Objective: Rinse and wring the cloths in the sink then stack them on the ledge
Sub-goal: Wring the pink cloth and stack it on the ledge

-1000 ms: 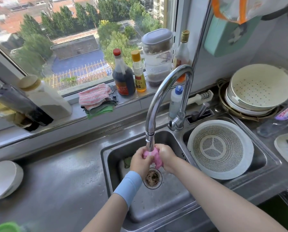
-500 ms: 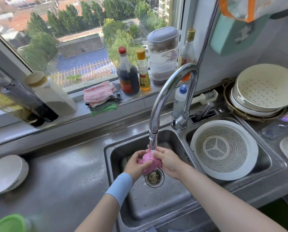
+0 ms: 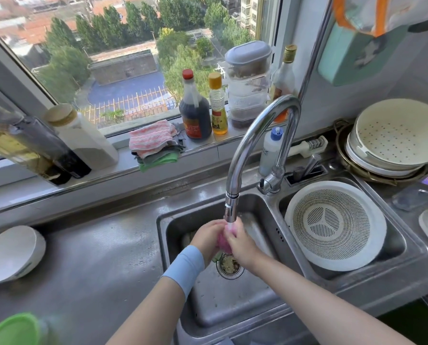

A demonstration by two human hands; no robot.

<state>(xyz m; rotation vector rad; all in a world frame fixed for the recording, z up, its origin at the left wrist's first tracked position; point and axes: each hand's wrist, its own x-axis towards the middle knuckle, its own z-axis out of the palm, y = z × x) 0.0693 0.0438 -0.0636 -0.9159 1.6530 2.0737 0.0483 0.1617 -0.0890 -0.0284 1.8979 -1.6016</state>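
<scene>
Left hand (image 3: 207, 235) and right hand (image 3: 240, 248) clenching their grip on a crumpled pink cloth (image 3: 221, 241) under the curved chrome tap (image 3: 248, 139), over the steel sink (image 3: 163, 235), folded cloths (image 3: 153, 141) sitting on the window ledge (image 3: 204, 146), bottle labels (image 3: 194, 125) unreadable

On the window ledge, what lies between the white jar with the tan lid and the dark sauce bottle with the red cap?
In the head view, a stack of folded cloths, pink-striped on top, green at the bottom, lies there.

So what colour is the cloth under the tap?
The cloth is pink; the head view shows it.
</scene>
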